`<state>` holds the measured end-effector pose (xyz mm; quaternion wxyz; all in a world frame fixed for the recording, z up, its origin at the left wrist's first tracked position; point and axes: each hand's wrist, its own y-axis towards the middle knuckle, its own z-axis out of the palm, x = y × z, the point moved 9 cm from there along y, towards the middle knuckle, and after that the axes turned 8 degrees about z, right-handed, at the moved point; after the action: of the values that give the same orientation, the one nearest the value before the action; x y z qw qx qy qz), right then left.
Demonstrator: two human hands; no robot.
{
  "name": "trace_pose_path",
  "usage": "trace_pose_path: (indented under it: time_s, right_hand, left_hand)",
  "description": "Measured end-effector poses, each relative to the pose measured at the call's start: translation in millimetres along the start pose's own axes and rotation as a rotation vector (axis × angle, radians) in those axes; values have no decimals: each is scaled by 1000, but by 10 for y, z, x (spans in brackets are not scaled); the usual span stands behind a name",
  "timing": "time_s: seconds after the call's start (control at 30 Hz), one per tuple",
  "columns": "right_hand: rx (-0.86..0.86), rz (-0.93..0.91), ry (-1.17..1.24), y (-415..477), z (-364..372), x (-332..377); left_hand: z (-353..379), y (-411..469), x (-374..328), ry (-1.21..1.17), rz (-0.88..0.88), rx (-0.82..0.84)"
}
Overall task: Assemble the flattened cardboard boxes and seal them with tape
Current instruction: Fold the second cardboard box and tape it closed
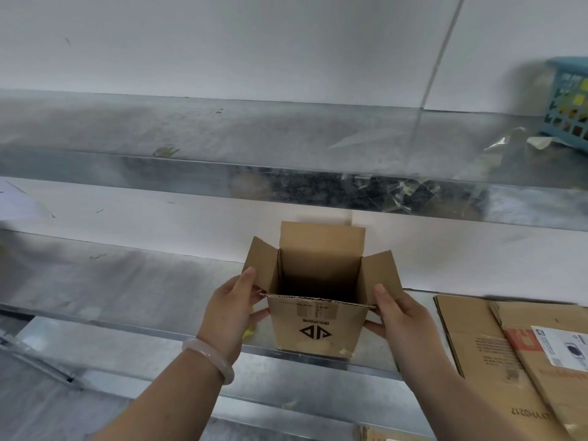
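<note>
Head: box (318, 324) between both grips (234, 308) (405, 316)

A white wall (254, 43) fills the top of the frame in front of me, with a thin seam (443, 52) slanting down at upper right. Below it a dull metal shelf (127, 128) runs the full width. Its front lip (159, 171) reflects dark patches at centre right, where clear tape scraps (404, 190) cling. A blue basket (569, 103) sits on the shelf at the far right edge. More white wall shows under the shelf, then the metal worktop (111, 281) crosses the lower half. The light is soft and even.
</note>
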<state>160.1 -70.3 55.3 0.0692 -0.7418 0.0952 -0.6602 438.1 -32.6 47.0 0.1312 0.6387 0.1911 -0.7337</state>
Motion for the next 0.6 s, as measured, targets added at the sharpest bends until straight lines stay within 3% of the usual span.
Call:
trace_pose_path:
  time_s: [0.2,0.3,0.6]
  right_hand:
    - [-73,-109,-1,-285,-31,282]
    - [-81,-170,-9,-429,195,465]
    - [43,-188,-16,-818,1827,689]
  left_hand:
    - [-159,-191,-399,-23,210,20]
    - [-453,-192,-529,-34,225,-16]
    - [-2083,-181,-799,-86,196,-170]
